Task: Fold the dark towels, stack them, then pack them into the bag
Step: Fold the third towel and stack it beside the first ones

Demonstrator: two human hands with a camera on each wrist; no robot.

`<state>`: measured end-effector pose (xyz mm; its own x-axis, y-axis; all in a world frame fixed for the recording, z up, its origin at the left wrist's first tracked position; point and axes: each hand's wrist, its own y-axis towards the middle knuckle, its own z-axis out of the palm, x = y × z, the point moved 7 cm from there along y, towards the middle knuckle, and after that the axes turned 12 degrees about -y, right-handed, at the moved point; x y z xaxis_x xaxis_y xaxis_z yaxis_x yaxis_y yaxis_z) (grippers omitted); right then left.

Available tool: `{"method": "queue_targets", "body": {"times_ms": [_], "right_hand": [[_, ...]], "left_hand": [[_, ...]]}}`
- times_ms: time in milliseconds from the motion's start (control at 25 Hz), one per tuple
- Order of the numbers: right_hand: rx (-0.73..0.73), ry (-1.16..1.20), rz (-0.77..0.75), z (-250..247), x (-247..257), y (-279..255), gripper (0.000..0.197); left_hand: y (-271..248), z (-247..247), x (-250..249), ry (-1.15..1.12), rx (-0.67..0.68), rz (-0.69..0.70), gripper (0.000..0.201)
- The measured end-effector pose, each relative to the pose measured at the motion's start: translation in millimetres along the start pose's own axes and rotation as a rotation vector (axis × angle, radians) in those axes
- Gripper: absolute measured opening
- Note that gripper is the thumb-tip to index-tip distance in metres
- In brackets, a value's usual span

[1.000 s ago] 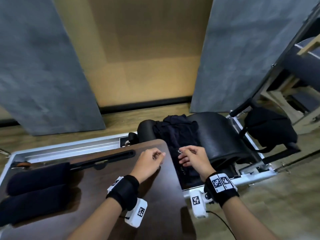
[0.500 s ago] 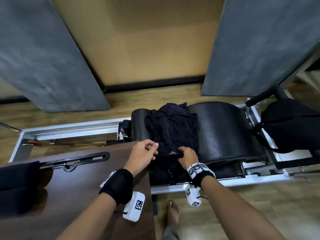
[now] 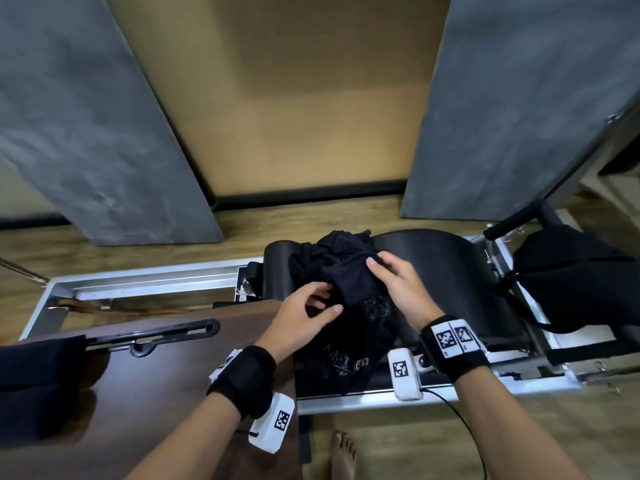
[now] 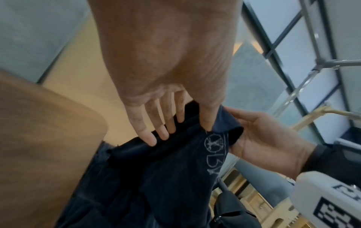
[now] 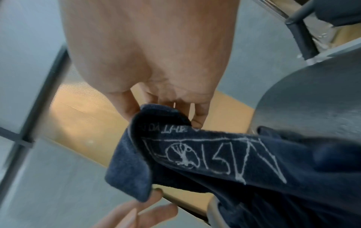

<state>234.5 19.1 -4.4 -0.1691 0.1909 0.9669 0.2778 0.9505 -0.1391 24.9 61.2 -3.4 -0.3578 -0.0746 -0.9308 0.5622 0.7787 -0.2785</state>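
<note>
A pile of dark navy towels (image 3: 332, 251) lies over a black padded barrel (image 3: 436, 268). One towel (image 3: 360, 299) with white stitched lettering (image 5: 215, 154) is raised off the pile. My right hand (image 3: 391, 278) pinches its upper edge between thumb and fingers (image 5: 197, 120). My left hand (image 3: 308, 306) touches the same towel's (image 4: 175, 169) folded edge with nearly straight fingers (image 4: 150, 138). The black bag (image 3: 581, 282) hangs to the right of the barrel. Dark rolled towels (image 3: 34, 375) lie on the brown table (image 3: 156, 393) at the left.
The barrel sits on a metal-framed exercise machine (image 3: 145, 282) with a black bar (image 3: 512, 220) at the right. Grey wall panels (image 3: 86, 133) and a wooden floor (image 3: 311, 209) lie beyond. A bare foot (image 3: 343, 452) stands between table and frame.
Both hands moved from the table corner onto the pile. The right hand took hold of a towel and raised it; the left hand came up to its edge.
</note>
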Motion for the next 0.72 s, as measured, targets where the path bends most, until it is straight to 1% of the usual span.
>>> {"method": "queue_targets", "body": {"times_ms": [80, 160, 320, 400, 520, 600, 640, 680, 720], "right_hand": [[-0.004, 0.052, -0.074, -6, 35, -12, 0.02], [-0.032, 0.097, -0.128, -10, 68, -27, 0.022], [-0.119, 0.081, -0.259, -20, 137, -67, 0.03], [-0.173, 0.04, -0.311, -26, 168, -88, 0.03], [-0.236, -0.005, -0.375, -25, 208, -130, 0.03], [-0.267, -0.035, -0.404, -20, 226, -164, 0.028], [-0.282, -0.061, -0.419, -15, 234, -182, 0.025], [-0.297, -0.092, -0.432, -9, 240, -200, 0.022], [-0.306, -0.12, -0.441, -5, 244, -215, 0.02]], "left_hand": [[-6, 10, -19, 0.0, 0.07, 0.065, 0.049], [-18, 16, -42, -0.019, 0.106, 0.13, 0.055], [-49, 12, -92, -0.058, 0.087, 0.291, 0.063], [-64, 5, -114, -0.059, 0.076, 0.369, 0.059], [-105, -6, -144, -0.058, 0.042, 0.537, 0.045], [-139, -12, -158, -0.004, -0.034, 0.664, 0.035], [-157, -15, -163, 0.031, -0.079, 0.729, 0.033], [-176, -16, -169, 0.049, -0.095, 0.793, 0.033], [-191, -15, -174, 0.045, -0.082, 0.859, 0.034]]}}
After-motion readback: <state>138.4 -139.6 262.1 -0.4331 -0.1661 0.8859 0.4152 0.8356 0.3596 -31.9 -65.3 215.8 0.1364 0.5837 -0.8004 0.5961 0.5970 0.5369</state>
